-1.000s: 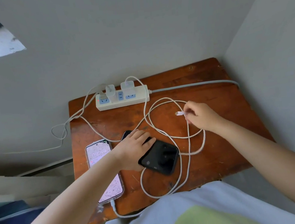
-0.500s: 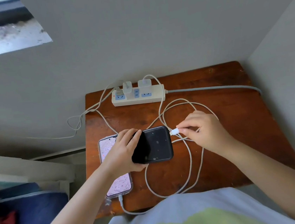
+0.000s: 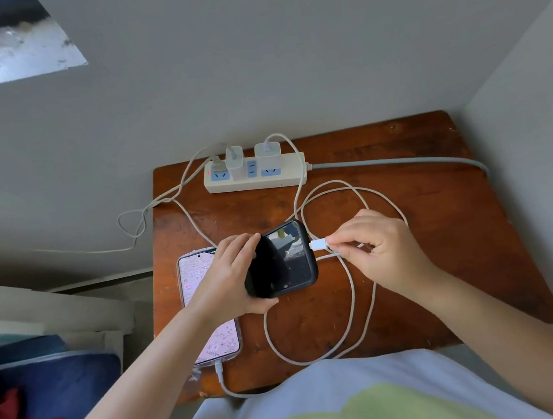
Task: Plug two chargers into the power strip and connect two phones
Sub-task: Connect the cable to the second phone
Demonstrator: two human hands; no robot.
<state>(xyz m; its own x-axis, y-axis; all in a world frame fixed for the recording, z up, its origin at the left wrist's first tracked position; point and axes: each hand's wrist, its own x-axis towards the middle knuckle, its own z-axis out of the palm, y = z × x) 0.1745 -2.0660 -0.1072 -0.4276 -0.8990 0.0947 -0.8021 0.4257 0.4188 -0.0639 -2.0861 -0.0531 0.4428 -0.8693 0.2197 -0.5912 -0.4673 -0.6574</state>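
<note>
A white power strip lies at the back of the small wooden table, with two white chargers plugged into it. My left hand grips a black phone by its left end, lifted and tilted, screen dark. My right hand pinches the white cable plug, whose tip touches the black phone's right end. A second phone with a lit pink screen lies flat at the left, a white cable in its near end.
Loose loops of white cable lie on the table under and around my right hand. The strip's grey cord runs off to the right. Walls close in behind and to the right. Blue and red fabric lies at lower left.
My left hand picked the black phone up off the table and turned it sideways. My right hand brought the cable plug from the table's middle to the phone's right end.
</note>
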